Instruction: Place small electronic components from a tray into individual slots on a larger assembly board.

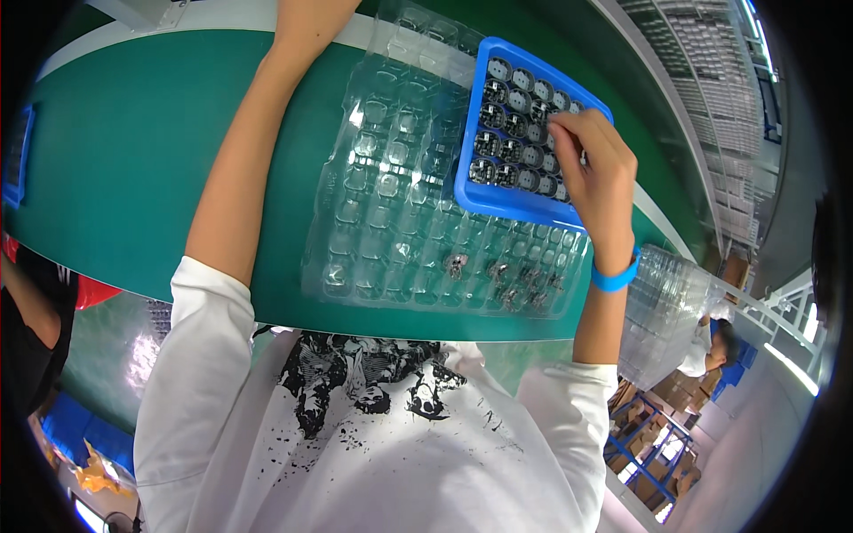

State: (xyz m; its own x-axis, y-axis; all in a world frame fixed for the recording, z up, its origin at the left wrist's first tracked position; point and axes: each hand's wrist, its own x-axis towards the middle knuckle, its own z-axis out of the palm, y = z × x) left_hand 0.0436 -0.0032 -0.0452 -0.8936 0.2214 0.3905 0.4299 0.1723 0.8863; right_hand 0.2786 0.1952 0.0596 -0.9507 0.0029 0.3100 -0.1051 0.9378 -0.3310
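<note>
At the far left edge, a small blue box (18, 155) sits on the green tabletop (133, 133), well apart from the work. Next comes the left grip (311, 25), up at the top edge. Its fingers are cut off there, so I can't tell if they are apart, together or clamped on something. It would be best to use that side to keep things from sliding.

To the right of that arm lies the clear tray (355, 204), full of little cups. Many cups on its left look bare, and a few shiny bits (456, 265) sit low down, toward its right side. Watch that the arms don't bump it.

The blue tray (515, 209) seems to rest partly over the clear tray, so a hard push could tip it. The round parts (518, 99) are inside it, in neat rows, packed close.

Farthest right is the right grip (602, 169), over the blue tray. Its thumb and fingers bend in toward each other, close to the round parts. I can't tell if they pinch one. To do this well, I think: hold one part by its sides, lift straight up, and don't knock its neighbours.
</note>
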